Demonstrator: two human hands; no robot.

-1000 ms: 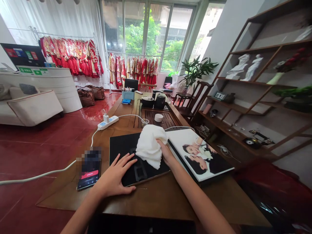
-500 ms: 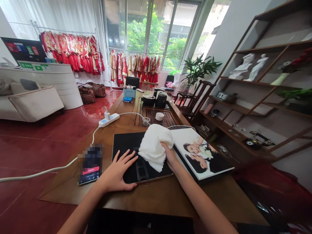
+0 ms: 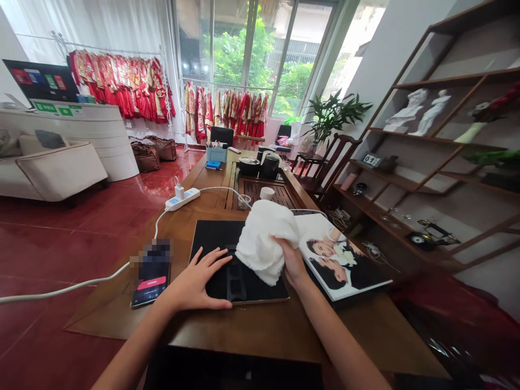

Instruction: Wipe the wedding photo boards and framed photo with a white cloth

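Note:
A flat black panel (image 3: pixel 217 233) lies on the wooden table in front of me; a dark plastic stand piece (image 3: pixel 236 281) is on its surface, looking like the back of a picture frame. My left hand (image 3: pixel 199 284) rests spread over the panel's left part, its fingertips reaching toward the stand piece. Bunched in my right hand (image 3: pixel 290 260) is a white cloth (image 3: pixel 264 238), held over the panel's right part and hiding some of it. To the right, a photo panel (image 3: pixel 337 260) showing two people lies on a dark board, close to my right wrist.
A phone (image 3: pixel 151 279) lies left of my left hand on the table (image 3: pixel 244 336). Behind it are a power strip (image 3: pixel 182 199) and white cable. A white cup (image 3: pixel 267 193) stands on the tea tray (image 3: pixel 280 201), with a kettle (image 3: pixel 268 165) farther back.
The white cloth and my right hand have moved slightly to the right and up over the black panel. My left hand stays spread on the panel.

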